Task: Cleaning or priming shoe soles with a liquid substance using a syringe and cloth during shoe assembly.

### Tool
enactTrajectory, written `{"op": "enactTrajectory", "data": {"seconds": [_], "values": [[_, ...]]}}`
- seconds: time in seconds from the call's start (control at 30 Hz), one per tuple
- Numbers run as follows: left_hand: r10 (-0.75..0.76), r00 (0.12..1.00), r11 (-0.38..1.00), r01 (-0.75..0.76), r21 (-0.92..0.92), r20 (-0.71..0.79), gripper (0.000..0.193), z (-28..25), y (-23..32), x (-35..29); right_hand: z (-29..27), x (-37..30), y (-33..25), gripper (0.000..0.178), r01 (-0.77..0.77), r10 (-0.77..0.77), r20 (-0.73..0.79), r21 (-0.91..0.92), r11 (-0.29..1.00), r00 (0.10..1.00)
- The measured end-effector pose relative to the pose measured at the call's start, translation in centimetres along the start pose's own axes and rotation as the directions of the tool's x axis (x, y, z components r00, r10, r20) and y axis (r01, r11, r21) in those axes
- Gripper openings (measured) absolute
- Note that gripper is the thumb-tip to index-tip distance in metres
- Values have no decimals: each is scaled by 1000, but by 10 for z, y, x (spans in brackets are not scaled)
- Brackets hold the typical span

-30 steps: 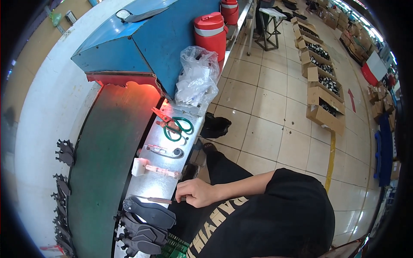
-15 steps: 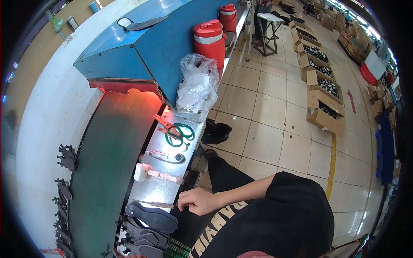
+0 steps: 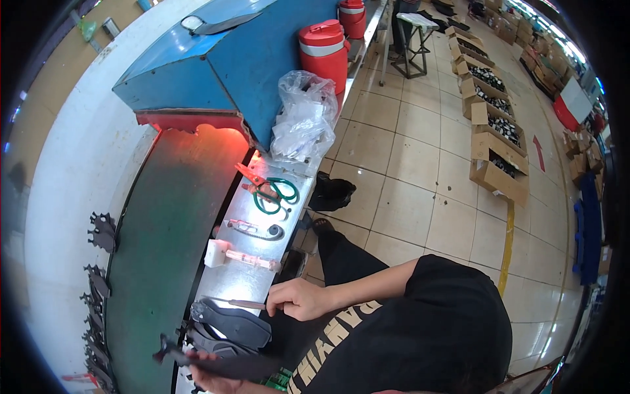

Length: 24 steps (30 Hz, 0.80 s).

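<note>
My right hand [image 3: 296, 299] is closed round the brownish handle of a slim knife-like tool [image 3: 246, 303], its thin blade pointing left over the metal ledge. Low in the picture, my left hand [image 3: 213, 379] grips a flat dark part [image 3: 230, 365] with a knobbed end; motion blurs it somewhat. Just beyond that hand, a pile of similar dark moulded parts [image 3: 233, 325] lies on the ledge. Farther along it are a white block [image 3: 215, 253] with a clear-handled tool [image 3: 251, 261], a dark curved strip [image 3: 257, 231] and green-handled scissors [image 3: 275, 196].
A green conveyor belt [image 3: 157, 262] runs left of the ledge out of a blue housing [image 3: 190, 79]. More dark parts [image 3: 102, 233] line its far side. A plastic bag [image 3: 303, 118] and red jugs [image 3: 323, 56] stand beyond. Open cartons [image 3: 499, 171] sit on the tiled floor.
My left hand has come up into view at the bottom, lifting a dark part beside the pile. My right hand, still holding the slim tool, has shifted slightly up and left.
</note>
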<state>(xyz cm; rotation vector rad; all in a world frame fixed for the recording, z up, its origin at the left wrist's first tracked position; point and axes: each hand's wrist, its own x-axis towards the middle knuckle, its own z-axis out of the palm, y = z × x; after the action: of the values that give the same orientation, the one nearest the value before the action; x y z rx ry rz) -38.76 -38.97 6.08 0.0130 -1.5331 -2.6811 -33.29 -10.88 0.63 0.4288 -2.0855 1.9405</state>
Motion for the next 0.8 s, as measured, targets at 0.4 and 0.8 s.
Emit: {"op": "enactTrajectory", "data": {"seconds": [0.4, 0.8], "values": [[53, 994, 996, -59, 66, 97, 58, 84, -56, 1, 7, 17, -23, 40, -178, 171, 137, 44, 983, 976], [-293, 914, 879, 373, -297, 280, 68, 70, -54, 17, -4, 13, 6, 48, -690, 284, 638, 709, 148, 716]]}}
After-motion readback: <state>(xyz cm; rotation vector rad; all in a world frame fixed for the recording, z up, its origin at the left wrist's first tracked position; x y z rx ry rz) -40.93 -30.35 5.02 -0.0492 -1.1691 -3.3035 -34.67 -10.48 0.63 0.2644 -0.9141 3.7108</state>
